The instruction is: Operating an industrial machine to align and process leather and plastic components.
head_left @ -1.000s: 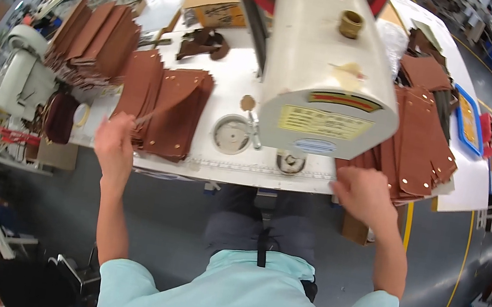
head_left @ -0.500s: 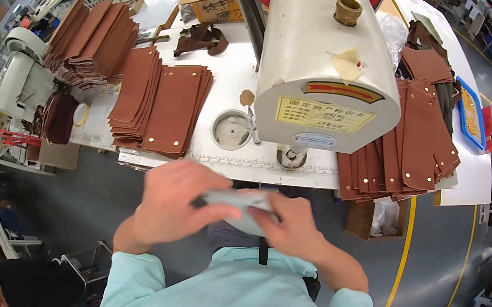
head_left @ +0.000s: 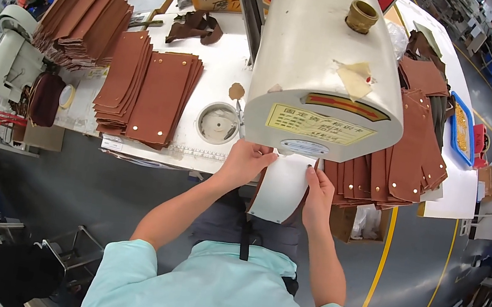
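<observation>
Both hands pinched the pale-backed leather panel (head_left: 281, 189) at the worktable's (head_left: 220, 71) front edge under the machine head (head_left: 325, 69), left hand (head_left: 244, 161) and right hand (head_left: 318, 195) gripping opposite sides, likely to keep it flat for feeding.

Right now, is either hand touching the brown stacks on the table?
No, both the left hand and right hand grip a white-backed piece.

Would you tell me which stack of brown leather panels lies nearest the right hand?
The fanned stack right of the machine head, beside the right hand.
</observation>
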### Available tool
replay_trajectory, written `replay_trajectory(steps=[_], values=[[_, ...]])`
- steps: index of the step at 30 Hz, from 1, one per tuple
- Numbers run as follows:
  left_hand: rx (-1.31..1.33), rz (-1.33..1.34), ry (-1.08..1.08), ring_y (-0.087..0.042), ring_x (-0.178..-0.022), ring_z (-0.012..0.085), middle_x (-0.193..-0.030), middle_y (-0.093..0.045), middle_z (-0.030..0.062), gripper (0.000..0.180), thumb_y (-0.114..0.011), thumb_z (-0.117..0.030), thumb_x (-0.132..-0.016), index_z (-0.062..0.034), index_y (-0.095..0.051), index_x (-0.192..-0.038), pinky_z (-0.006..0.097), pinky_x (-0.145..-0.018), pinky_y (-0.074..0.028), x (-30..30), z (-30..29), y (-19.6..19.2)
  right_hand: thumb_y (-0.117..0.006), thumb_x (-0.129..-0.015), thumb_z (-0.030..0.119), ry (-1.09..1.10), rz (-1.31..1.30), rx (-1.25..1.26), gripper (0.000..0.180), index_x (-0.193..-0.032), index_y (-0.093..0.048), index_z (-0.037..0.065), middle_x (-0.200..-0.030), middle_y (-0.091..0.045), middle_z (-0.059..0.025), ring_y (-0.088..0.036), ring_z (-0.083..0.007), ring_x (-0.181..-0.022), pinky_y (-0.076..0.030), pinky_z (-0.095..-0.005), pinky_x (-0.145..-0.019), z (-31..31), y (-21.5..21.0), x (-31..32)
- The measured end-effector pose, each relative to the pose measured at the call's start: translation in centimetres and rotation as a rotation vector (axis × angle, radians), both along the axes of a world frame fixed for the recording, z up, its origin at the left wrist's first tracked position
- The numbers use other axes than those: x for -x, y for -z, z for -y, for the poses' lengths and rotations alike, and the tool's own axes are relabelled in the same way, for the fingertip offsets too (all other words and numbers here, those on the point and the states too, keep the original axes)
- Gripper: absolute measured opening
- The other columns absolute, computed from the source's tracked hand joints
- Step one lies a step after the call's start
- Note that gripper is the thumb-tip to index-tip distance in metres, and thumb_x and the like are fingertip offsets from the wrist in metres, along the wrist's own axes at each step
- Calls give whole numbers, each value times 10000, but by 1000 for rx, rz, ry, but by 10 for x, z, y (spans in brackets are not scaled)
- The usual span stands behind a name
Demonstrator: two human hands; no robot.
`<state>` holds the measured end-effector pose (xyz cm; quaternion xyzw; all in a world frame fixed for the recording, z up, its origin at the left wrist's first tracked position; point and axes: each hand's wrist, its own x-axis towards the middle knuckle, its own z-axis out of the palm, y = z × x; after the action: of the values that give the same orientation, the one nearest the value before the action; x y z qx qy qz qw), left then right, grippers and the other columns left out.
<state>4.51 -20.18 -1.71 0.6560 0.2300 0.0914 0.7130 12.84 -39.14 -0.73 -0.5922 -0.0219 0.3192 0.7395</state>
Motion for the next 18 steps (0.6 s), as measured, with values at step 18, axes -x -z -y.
replay_trajectory(steps=[18], values=[[-235, -26, -23, -643, -628, 161, -733, -691, 100, 168, -712, -42, -826, 30, -706, -978, 317, -584, -524, -10, -5, -14, -568, -1045, 181, 37, -18, -39, 227, -1116, -650, -18, -1004, -693, -25, -609, -69, -878, -487, -228, -797, -5, 11, -7]])
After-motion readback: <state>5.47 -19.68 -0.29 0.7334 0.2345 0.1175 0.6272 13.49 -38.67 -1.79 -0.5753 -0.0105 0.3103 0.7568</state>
